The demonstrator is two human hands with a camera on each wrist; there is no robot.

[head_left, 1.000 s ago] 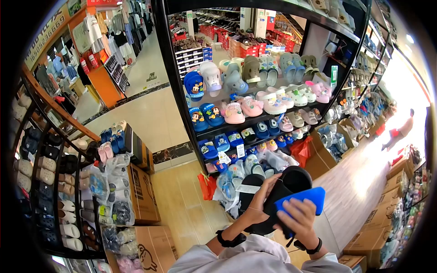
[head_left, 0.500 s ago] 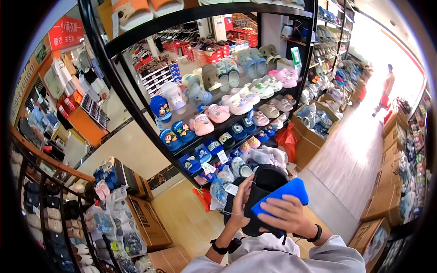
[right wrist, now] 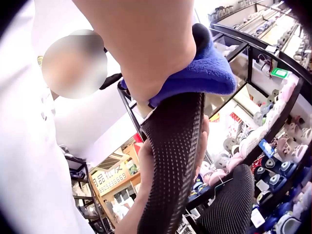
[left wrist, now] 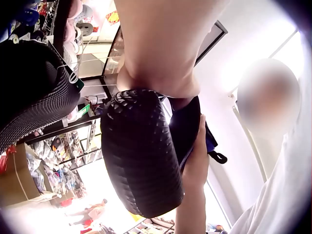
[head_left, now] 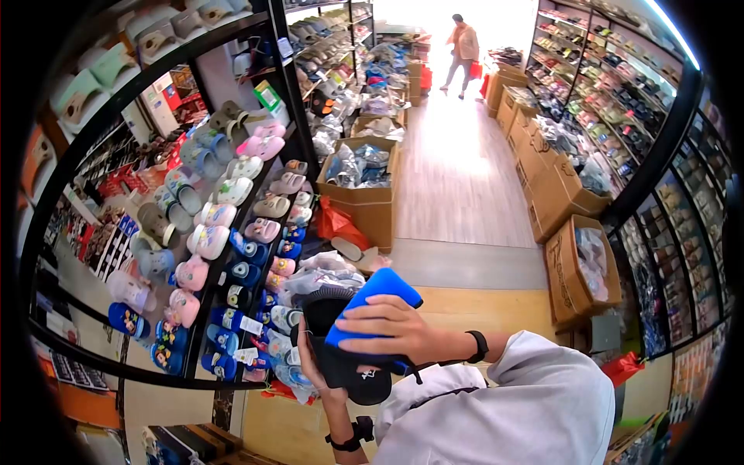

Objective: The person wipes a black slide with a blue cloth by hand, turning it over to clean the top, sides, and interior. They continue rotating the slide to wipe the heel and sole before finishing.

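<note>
My left hand (head_left: 311, 373) holds a black slip-on shoe (head_left: 364, 389) from its left side. The textured sole of that shoe shows in the left wrist view. Over its upper, my right hand (head_left: 387, 329) grips a blue fleecy pad (head_left: 391, 285) with a black loop, fingers laid across the back of it. The right thumb is hidden. A second black shoe (right wrist: 229, 209) with a similar sole hangs by a thin thread beside the held one, seen in both wrist views.
At left, a black rack (head_left: 203, 329) carries several children's clogs in blue, pink and white. Bagged goods fill a cardboard box (head_left: 364, 205) beyond it, with a red bag (head_left: 339, 223) alongside. More boxes (head_left: 562, 190) line the aisle's right. A person (head_left: 463, 54) stands at the bright far end.
The head view has swung right toward the aisle, so the rack now stands at left. Both hands keep the shoe and the blue pad together.
</note>
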